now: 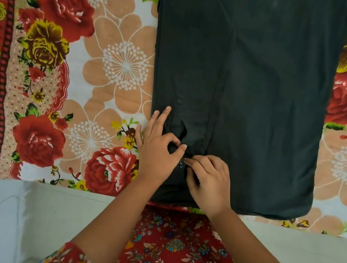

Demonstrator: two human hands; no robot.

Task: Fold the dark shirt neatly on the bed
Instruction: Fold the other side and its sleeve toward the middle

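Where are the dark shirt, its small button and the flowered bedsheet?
dark shirt (252, 86), head view, on the flat middle of the cloth.
button (179, 165), head view, on its round face.
flowered bedsheet (120, 61), head view, on a bare peach flower.

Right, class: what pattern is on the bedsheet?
The bedsheet beneath the dark shirt is floral: red, yellow and peach flowers; head view.

Left hand (156, 151) and right hand (208, 181) pinch the dark shirt (254, 75).

Head camera looks steeply down, close over the bed (110, 66) edge.
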